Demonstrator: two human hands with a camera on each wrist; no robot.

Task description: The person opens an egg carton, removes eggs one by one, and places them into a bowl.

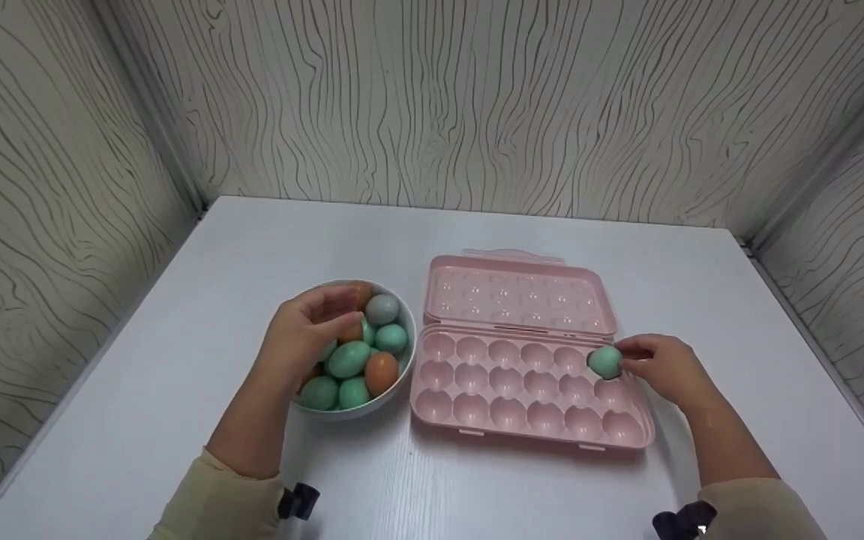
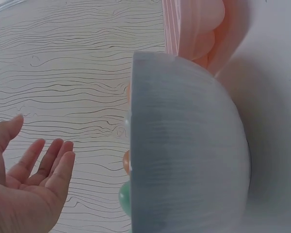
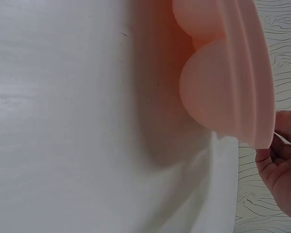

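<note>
My left hand [image 1: 301, 330] hovers over a white bowl [image 1: 408, 364] of green, brown and pale eggs. In the left wrist view its fingers are relaxed, with a gap between thumb and fingers and nothing held, beside the bowl's rim. At the far right cup of the back row in a pink egg carton [image 1: 529, 433], my right hand [image 1: 661, 364] pinches a green egg [image 1: 605, 362]. The egg sits at the cup, with thumb and fingertips on its right side. From the right wrist, the carton's edge hides the fingertips.
The carton's pink lid [image 1: 522, 292] lies folded back behind the cups, and the bowl stands close to its left end. Both are on a white table [image 1: 312, 232] enclosed by patterned wall panels [image 1: 432, 97] at the back and sides.
</note>
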